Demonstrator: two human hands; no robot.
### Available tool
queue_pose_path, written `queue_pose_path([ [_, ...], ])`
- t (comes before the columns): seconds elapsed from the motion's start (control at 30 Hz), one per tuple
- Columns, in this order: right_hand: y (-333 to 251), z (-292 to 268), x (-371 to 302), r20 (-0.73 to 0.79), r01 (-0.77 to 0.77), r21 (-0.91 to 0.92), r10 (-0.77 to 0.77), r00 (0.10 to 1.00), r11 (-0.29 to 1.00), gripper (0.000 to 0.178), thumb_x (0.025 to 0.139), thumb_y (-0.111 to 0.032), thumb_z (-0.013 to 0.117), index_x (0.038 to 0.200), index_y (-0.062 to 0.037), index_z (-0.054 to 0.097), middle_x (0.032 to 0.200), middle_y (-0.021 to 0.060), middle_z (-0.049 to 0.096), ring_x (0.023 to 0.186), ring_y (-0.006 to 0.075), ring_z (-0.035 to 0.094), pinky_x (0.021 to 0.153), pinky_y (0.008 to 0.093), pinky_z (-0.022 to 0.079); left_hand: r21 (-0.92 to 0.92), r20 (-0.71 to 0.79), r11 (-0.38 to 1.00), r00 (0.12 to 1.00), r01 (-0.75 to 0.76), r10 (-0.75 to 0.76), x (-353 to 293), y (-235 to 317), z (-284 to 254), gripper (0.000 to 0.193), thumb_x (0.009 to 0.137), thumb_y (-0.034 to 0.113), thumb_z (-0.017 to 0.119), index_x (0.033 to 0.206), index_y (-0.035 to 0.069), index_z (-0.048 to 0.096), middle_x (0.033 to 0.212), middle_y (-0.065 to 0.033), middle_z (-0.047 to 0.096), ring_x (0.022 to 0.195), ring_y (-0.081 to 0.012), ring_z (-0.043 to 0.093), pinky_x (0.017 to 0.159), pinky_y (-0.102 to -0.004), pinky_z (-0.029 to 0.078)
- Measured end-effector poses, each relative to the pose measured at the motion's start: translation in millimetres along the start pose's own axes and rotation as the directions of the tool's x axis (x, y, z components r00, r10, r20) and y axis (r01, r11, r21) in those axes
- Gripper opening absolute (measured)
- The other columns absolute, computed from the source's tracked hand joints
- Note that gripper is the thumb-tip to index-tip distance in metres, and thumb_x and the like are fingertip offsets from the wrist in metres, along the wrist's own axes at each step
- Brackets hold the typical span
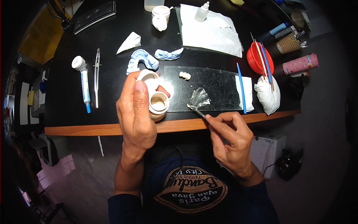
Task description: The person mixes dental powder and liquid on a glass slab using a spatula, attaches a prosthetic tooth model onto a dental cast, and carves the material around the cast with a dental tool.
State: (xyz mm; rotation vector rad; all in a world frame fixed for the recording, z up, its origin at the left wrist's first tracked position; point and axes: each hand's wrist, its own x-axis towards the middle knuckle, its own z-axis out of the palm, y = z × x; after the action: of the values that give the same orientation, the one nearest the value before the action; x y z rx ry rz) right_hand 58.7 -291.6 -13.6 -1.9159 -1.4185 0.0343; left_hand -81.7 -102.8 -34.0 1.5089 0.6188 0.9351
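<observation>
My left hand (136, 112) is wrapped round a small white jar (159, 106), its lid (150, 79) flipped back under my thumb and pale powder inside. In the fingers of my right hand (232, 140) is a thin dark-handled tool (200, 113), perhaps a spatula. The tool's tip touches a whitish smear (199, 98) spread on a scratched glass slab (220, 89). Farther back on the slab lies a small white dental bridge (185, 75). Just beyond the jar sit a pale blue arch-shaped dental piece (143, 59) and a shorter blue piece (169, 54).
At left lie tweezers (97, 78) and a blue-tipped syringe (85, 86). White paper (212, 33) bears a dropper bottle (201, 13); another white jar (161, 16) stands behind. A blue stick (241, 87), red bowl (254, 59), white bundle (267, 96) and pink bottle (300, 64) are rightward.
</observation>
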Motion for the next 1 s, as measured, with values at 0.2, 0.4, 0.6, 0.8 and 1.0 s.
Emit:
queue_pose_path([
  [0.2, -7, 10, -7, -0.022, 0.02, 0.019, -0.019, 1.0, 1.0, 0.04, 0.081, 0.014, 0.078, 0.119, 0.0017, 0.082, 0.096, 0.0104, 0.069, 0.073, 0.0178, 0.061, 0.059, 0.0294, 0.047, -0.013, -0.003, 1.0, 1.0, -0.015, 0.015, 1, -6, -1, 0.052, 0.12, 0.038, 0.03, 0.126, -0.004, 0.061, 0.086, -0.0144, 0.073, 0.08, -0.0163, 0.069, 0.078, -0.0291, 0.054],
  [0.4, -8, 5, -1, -0.012, -0.003, 0.025, 0.003, 1.0, 1.0, 0.037, 0.084, 0.014, 0.076, 0.12, 0.0049, 0.08, 0.095, 0.013, 0.07, 0.076, 0.0227, 0.069, 0.063, 0.0335, 0.055, -0.021, 0.007, 1.0, 1.0, -0.018, 0.019, 1, -5, -1, 0.052, 0.121, 0.039, 0.03, 0.125, -0.003, 0.061, 0.086, -0.0148, 0.072, 0.08, -0.0162, 0.068, 0.077, -0.029, 0.054],
  [0.6, -2, -3, 8, -0.008, -0.075, 0.027, 0.075, 0.997, 0.997, 0.03, 0.088, 0.01, 0.08, 0.117, 0.0043, 0.082, 0.089, 0.0132, 0.071, 0.073, 0.0226, 0.072, 0.063, 0.0333, 0.056, 0.0, -0.004, 1.0, 1.0, -0.017, 0.017, 0, -3, -1, 0.052, 0.121, 0.039, 0.03, 0.125, -0.003, 0.061, 0.085, -0.0131, 0.073, 0.079, -0.0152, 0.068, 0.076, -0.0283, 0.053],
  [0.8, 45, -33, 66, 0.189, 0.159, 0.063, -0.169, 0.967, 0.985, 0.022, 0.084, 0.003, 0.085, 0.104, -0.0044, 0.085, 0.089, 0.0112, 0.079, 0.076, 0.0246, 0.076, 0.07, 0.0352, 0.054, 0.008, 0.007, 1.0, 1.0, -0.028, 0.028, 2, -2, -3, 0.051, 0.12, 0.036, 0.03, 0.123, -0.003, 0.062, 0.084, -0.0128, 0.073, 0.077, -0.015, 0.068, 0.075, -0.0291, 0.053],
  [1.0, 63, -37, 133, 0.466, 0.454, 0.053, -0.424, 0.776, 0.889, 0.024, 0.083, 0.005, 0.077, 0.102, -0.0086, 0.084, 0.092, 0.0013, 0.074, 0.089, 0.0192, 0.072, 0.087, 0.0361, 0.043, 0.043, -0.011, 0.998, 0.999, -0.041, 0.042, 4, -7, -4, 0.051, 0.12, 0.034, 0.029, 0.121, -0.003, 0.063, 0.082, -0.0132, 0.073, 0.077, -0.0159, 0.069, 0.076, -0.0299, 0.054],
])
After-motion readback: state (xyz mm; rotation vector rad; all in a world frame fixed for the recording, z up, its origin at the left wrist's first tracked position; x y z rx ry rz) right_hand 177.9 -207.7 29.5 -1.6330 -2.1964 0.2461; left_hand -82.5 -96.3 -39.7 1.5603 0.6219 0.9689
